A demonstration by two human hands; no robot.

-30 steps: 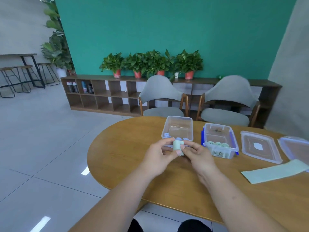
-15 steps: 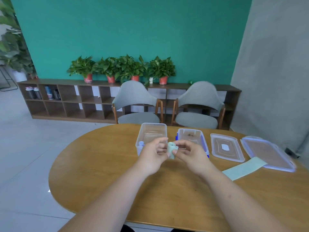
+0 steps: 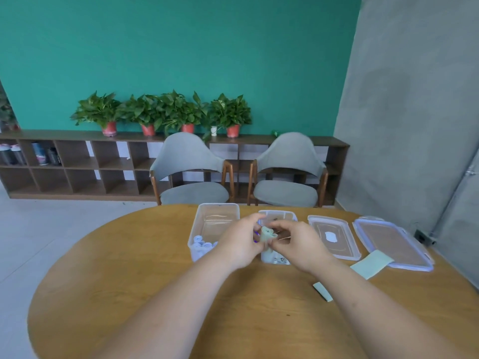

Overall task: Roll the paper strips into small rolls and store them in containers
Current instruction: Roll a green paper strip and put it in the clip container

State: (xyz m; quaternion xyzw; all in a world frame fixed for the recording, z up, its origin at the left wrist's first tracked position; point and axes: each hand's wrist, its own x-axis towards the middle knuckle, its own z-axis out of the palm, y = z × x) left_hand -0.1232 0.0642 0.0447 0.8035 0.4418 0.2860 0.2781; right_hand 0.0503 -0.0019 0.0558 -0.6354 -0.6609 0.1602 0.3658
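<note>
Green roll (image 3: 267,235), pinched by left hand (image 3: 238,243) and right hand (image 3: 300,242), has shifted toward the right container (image 3: 290,214). Storing looks next.

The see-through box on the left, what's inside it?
Inside the left box, a few small pale rolls sit at the near end; the far part looks bare. The left hand covers its near right corner, so anything there is hidden.

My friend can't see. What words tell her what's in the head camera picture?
A left hand and right hand pinch a green paper roll over a wooden table. Behind them stand an open left box holding white rolls and an open right box; lids and green strips lie at right.
</note>
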